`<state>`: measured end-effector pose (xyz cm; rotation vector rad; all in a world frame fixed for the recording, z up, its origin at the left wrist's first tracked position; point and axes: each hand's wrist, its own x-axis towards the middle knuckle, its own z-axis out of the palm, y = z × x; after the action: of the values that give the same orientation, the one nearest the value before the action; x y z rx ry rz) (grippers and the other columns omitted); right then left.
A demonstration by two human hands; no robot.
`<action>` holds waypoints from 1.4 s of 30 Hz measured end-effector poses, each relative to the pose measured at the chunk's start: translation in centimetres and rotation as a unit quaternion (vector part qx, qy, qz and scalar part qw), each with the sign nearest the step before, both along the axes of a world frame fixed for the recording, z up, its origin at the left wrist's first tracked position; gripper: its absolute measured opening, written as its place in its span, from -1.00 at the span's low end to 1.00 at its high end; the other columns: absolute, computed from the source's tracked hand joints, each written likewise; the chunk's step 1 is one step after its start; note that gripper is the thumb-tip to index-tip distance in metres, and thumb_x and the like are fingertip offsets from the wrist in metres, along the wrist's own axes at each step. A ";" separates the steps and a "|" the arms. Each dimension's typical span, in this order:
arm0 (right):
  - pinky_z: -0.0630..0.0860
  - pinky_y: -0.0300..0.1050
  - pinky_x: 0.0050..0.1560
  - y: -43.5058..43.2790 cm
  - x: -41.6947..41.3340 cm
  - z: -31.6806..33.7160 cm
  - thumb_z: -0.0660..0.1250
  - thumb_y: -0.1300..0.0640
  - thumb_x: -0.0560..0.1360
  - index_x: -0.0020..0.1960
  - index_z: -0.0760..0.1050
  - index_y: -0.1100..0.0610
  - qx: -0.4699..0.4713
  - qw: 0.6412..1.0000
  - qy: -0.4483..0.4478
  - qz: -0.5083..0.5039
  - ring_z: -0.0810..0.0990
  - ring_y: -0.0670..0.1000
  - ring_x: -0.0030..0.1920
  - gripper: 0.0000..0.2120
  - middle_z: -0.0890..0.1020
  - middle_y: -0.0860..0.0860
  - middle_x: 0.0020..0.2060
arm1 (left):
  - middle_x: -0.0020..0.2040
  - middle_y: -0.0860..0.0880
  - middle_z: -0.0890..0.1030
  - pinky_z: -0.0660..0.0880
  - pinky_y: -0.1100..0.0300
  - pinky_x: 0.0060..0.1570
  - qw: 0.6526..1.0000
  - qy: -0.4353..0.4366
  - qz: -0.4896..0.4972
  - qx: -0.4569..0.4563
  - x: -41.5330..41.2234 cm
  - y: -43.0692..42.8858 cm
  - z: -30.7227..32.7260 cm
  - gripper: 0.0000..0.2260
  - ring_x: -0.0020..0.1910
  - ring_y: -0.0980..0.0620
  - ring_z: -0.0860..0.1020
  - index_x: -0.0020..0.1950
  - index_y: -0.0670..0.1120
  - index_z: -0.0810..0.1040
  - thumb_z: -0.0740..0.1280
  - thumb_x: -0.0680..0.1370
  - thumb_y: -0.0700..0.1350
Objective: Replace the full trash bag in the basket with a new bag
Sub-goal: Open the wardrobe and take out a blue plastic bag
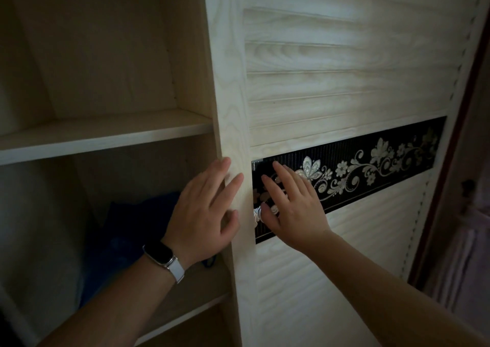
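I face a pale wooden wardrobe with a louvred sliding door [331,81]. My left hand [206,211], with a smartwatch on its wrist, lies flat with straight fingers on the door's left edge post [228,94]. My right hand [291,203] presses with spread fingers on the black floral band [371,166] across the door. In the open compartment to the left, a dark blue bag-like thing [132,230] lies on the lower shelf in shadow. No trash basket is in view.
An upper shelf [106,137] in the open section holds nothing visible. A lower shelf board [191,293] runs under the blue thing. A dark red door frame [450,161] stands at the right, with pinkish fabric [466,254] beyond it.
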<state>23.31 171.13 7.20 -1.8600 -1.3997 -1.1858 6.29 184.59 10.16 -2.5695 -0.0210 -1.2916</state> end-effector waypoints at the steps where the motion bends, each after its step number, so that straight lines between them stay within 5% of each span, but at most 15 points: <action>1: 0.37 0.11 0.31 -0.3 -0.7 0.1 0.30 -0.02 0.52 0.31 0.50 0.16 0.005 1.000 0.018 -0.001 0.42 0.18 0.37 -0.58 0.46 0.18 0.37 | 0.51 -0.20 0.25 0.31 -0.03 0.37 1.000 0.018 -0.006 -0.001 -0.8 0.2 -0.2 -0.45 0.50 -0.14 0.25 0.46 -0.13 0.32 0.34 0.49 -0.08; 14: 0.49 0.00 -0.01 -0.9 -12.8 -1.4 0.29 0.06 0.53 0.11 0.57 0.19 -0.077 0.996 0.001 0.050 0.57 0.10 0.03 -0.75 0.61 0.09 0.04 | 0.34 -0.14 0.49 0.53 -0.05 0.03 0.981 0.129 0.051 -0.137 -12.8 6.4 -7.9 -0.58 0.22 -0.11 0.51 0.29 -0.12 0.54 0.23 0.52 0.06; 24: 0.55 0.03 0.04 3.8 -20.0 -6.1 0.12 -0.13 0.50 0.28 0.44 0.07 -0.274 0.953 0.125 -0.026 0.57 0.10 0.10 -0.55 0.58 0.05 0.14 | 0.19 -0.18 0.56 0.53 0.01 -0.02 0.956 0.155 0.144 -0.203 -19.8 8.6 -14.6 -0.60 0.07 -0.17 0.57 0.21 -0.15 0.54 0.22 0.46 0.01; 31: 0.41 0.03 0.27 8.2 -19.6 -9.9 0.07 -0.18 0.57 0.43 0.26 -0.02 -0.332 0.908 0.253 -0.030 0.40 0.05 0.29 -0.52 0.42 -0.03 0.31 | 0.36 -0.18 0.45 0.51 -0.07 0.12 0.907 0.129 0.212 -0.340 -20.9 10.2 -18.3 -0.50 0.24 -0.19 0.48 0.38 -0.13 0.36 0.31 0.48 0.01; 38: 0.46 -0.05 0.11 12.5 -16.6 -13.4 0.16 -0.13 0.55 0.40 0.27 0.01 -0.322 0.866 0.382 -0.026 0.43 0.04 0.20 -0.54 0.43 -0.02 0.23 | 0.43 -0.23 0.33 0.35 -0.11 0.33 0.856 0.083 0.287 -0.422 -19.8 12.1 -20.9 -0.40 0.37 -0.22 0.33 0.44 -0.16 0.27 0.27 0.47 0.08; 42: 0.49 -0.07 0.03 15.2 -14.2 -16.5 0.00 -0.22 0.45 0.27 0.38 0.11 -0.309 0.870 0.383 -0.032 0.46 0.07 0.15 -0.43 0.46 0.02 0.16 | 0.47 -0.23 0.28 0.28 -0.05 0.39 0.815 0.034 0.334 -0.472 -17.9 12.7 -21.3 -0.31 0.40 -0.20 0.29 0.49 -0.18 0.20 0.39 0.45 0.01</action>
<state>9.07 186.28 -9.26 -2.4145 -1.2940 0.0952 -11.64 197.26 -11.10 -2.7983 -1.7824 -1.0015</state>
